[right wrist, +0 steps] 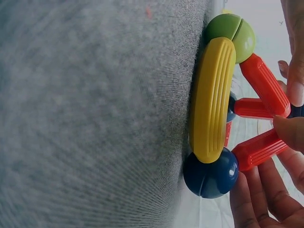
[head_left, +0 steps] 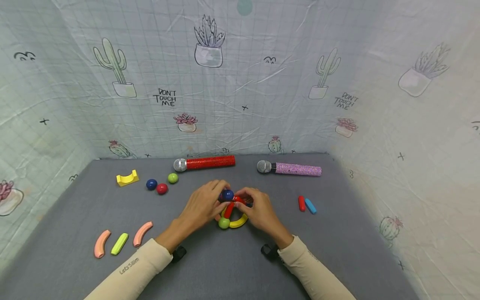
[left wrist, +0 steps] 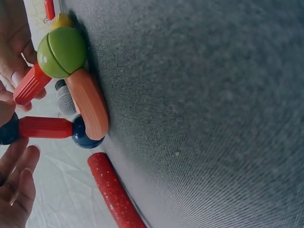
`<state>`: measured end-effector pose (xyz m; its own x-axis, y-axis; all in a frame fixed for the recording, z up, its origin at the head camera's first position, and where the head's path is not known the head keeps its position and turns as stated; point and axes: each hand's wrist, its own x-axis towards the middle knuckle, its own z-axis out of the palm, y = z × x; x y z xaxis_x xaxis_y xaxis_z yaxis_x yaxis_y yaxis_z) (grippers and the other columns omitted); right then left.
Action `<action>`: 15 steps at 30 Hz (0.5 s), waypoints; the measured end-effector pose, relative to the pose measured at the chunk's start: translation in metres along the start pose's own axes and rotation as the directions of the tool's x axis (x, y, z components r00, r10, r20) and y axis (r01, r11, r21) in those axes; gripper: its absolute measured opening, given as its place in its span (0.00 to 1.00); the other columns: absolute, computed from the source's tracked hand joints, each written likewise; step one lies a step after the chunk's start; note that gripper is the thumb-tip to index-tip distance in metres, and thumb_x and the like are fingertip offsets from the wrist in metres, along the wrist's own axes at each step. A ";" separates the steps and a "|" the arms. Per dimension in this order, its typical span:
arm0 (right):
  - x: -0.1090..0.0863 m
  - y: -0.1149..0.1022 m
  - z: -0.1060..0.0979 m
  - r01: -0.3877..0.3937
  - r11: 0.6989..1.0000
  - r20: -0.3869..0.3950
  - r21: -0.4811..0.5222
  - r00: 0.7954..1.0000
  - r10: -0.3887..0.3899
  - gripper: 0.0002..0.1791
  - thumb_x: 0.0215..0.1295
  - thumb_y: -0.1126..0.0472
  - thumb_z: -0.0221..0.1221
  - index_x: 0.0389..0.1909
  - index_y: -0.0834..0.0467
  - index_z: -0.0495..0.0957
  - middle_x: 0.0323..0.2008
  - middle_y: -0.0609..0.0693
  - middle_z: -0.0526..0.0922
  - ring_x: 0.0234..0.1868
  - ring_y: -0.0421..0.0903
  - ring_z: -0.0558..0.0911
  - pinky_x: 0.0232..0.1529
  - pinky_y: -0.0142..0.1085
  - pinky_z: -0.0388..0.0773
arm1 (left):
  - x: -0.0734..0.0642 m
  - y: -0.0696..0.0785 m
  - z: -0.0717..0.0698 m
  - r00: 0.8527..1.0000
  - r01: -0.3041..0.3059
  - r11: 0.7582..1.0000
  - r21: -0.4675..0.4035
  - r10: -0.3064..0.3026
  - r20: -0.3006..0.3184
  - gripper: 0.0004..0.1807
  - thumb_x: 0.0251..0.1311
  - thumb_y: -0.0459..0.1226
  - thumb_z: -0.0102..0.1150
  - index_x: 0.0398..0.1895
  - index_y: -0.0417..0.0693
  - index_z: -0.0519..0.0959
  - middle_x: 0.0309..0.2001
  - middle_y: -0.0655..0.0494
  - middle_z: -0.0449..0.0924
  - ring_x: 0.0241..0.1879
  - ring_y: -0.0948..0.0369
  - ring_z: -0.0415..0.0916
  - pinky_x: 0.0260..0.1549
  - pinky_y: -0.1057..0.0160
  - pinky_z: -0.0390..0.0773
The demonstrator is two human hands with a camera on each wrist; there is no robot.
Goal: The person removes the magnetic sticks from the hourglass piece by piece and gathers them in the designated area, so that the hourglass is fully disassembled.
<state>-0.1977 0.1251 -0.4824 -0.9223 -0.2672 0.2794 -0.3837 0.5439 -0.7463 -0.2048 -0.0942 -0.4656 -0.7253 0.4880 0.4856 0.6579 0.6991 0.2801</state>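
A frame of balls and sticks stands on the table between the hands. Its base has a green ball (right wrist: 231,38), a yellow curved stick (right wrist: 212,99), a pink curved stick (left wrist: 89,104) and blue balls (right wrist: 211,173). Red sticks (left wrist: 46,127) slant up from these balls toward a blue ball (head_left: 227,195) at the top. My left hand (head_left: 204,204) holds this top ball between fingers and thumb. From the other side, my right hand (head_left: 260,210) pinches a red stick (right wrist: 260,149) near its upper end. Fingers partly hide the joints at the top.
Left on the table lie a yellow arch piece (head_left: 128,178), loose balls (head_left: 162,188), pink curved sticks (head_left: 102,244) and a lime stick (head_left: 119,244). Behind are a red microphone (head_left: 210,162) and a purple one (head_left: 298,169). Short red (head_left: 301,203) and blue sticks (head_left: 310,206) lie right.
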 end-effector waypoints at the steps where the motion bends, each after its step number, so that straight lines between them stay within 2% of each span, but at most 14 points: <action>1: 0.000 0.000 0.000 0.000 1.000 0.001 0.000 1.000 0.000 0.11 0.67 0.60 0.73 0.49 0.50 0.87 0.44 0.46 0.90 0.47 0.43 0.87 0.50 0.41 0.86 | 0.000 0.000 0.000 1.000 0.001 1.000 -0.001 -0.001 -0.002 0.23 0.60 0.41 0.79 0.55 0.52 0.79 0.48 0.55 0.86 0.43 0.58 0.84 0.40 0.56 0.86; 6: 0.000 -0.001 0.000 -0.006 1.000 0.003 -0.004 1.000 0.006 0.11 0.67 0.60 0.73 0.49 0.51 0.87 0.44 0.46 0.90 0.46 0.43 0.87 0.50 0.42 0.86 | -0.001 0.000 0.000 1.000 0.026 0.999 -0.023 -0.026 0.001 0.22 0.63 0.43 0.77 0.56 0.53 0.79 0.46 0.55 0.86 0.40 0.60 0.82 0.36 0.58 0.84; 9: 0.000 -0.001 0.000 -0.007 1.000 0.006 0.001 1.000 0.007 0.11 0.67 0.61 0.73 0.49 0.51 0.87 0.45 0.46 0.90 0.45 0.43 0.87 0.50 0.43 0.86 | -0.001 -0.001 -0.001 0.997 0.082 0.993 -0.085 -0.081 0.013 0.21 0.65 0.44 0.75 0.58 0.54 0.78 0.46 0.57 0.86 0.40 0.60 0.82 0.36 0.59 0.82; 12: 0.000 -0.002 0.000 -0.012 1.000 0.006 0.008 1.000 0.011 0.11 0.67 0.61 0.73 0.49 0.51 0.88 0.45 0.46 0.90 0.45 0.43 0.87 0.50 0.43 0.87 | -0.001 -0.006 -0.005 0.989 0.151 0.976 -0.159 -0.150 0.019 0.21 0.67 0.45 0.73 0.59 0.56 0.77 0.47 0.57 0.86 0.41 0.58 0.82 0.38 0.59 0.81; 15: 0.000 -0.002 0.000 -0.023 1.000 0.008 0.015 1.000 0.023 0.12 0.66 0.60 0.73 0.49 0.51 0.88 0.45 0.46 0.89 0.46 0.43 0.86 0.50 0.44 0.86 | -0.002 -0.017 -0.014 0.979 0.203 0.964 -0.172 -0.204 0.014 0.22 0.67 0.44 0.73 0.60 0.56 0.77 0.48 0.57 0.86 0.43 0.57 0.81 0.42 0.57 0.81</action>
<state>-0.1966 0.1244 -0.4805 -0.9303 -0.2612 0.2577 -0.3619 0.5375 -0.7616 -0.2116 -0.1140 -0.4599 -0.8467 0.3426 0.4070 0.5220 0.6828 0.5112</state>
